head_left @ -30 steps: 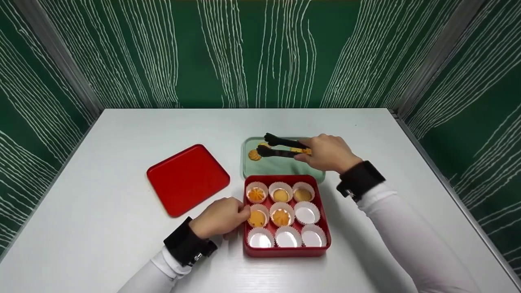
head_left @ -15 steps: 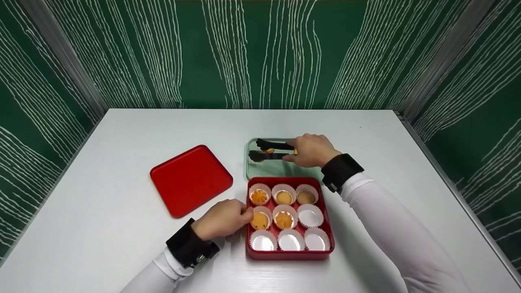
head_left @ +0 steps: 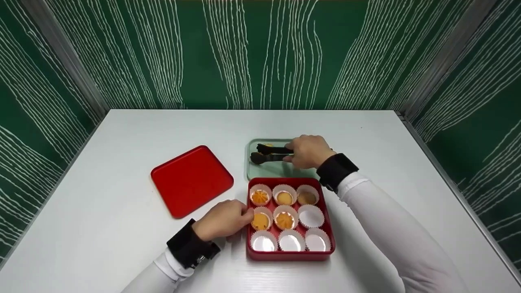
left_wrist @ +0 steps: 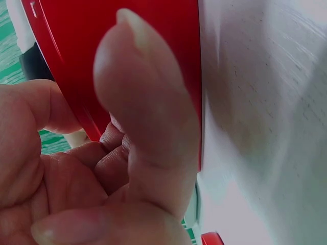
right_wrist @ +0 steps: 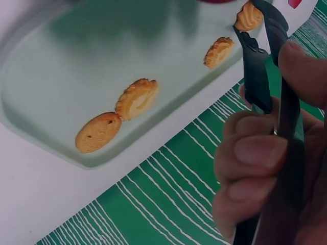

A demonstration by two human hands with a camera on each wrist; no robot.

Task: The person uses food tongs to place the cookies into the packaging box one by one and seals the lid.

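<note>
My right hand (head_left: 311,151) holds black tongs (head_left: 266,158) over the left part of the green tray (head_left: 276,171). In the right wrist view, a swirled cookie (right_wrist: 249,18) sits between the tong tips. Several other cookies lie on that tray, among them a ridged one (right_wrist: 137,99) and an oval one (right_wrist: 98,132). My left hand (head_left: 226,218) grips the left wall of the red box (head_left: 291,256), thumb at the rim. White paper cups (head_left: 311,215) line the box in rows. The back-row cups and two middle-row ones hold cookies; the front-row cups hold none.
A flat red lid-like tray (head_left: 191,181) lies angled on the white table (head_left: 101,203), left of the box. The green tray stands right behind the box. Green walls with white streaks (head_left: 285,53) enclose the table at the back and sides.
My right hand has shifted left with the tongs, lowering them onto the left part of the green tray, and the tong arms have come closer together. My left hand stays on the box.
</note>
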